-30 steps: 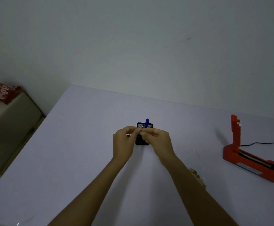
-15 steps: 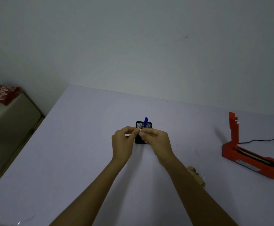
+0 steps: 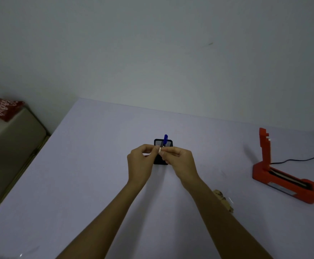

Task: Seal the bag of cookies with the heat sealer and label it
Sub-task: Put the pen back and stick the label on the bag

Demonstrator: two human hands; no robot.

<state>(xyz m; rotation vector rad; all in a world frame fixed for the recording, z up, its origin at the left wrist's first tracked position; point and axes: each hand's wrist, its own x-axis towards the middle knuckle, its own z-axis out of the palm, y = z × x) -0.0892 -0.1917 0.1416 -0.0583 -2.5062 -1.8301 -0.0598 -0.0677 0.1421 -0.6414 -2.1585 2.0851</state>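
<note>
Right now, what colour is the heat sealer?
Red-orange; the heat sealer shows best in the head view.

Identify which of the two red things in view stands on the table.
The red heat sealer, arm raised, stands on the pale table at right. The red printed packet lies on a separate surface at left.

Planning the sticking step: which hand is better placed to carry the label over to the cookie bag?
Right, probably. Both hands pinch the small white label, but the cookie bag lies just beside the right forearm, partly hidden by it. The right hand is on that side; the left hand would have to cross over.
</note>
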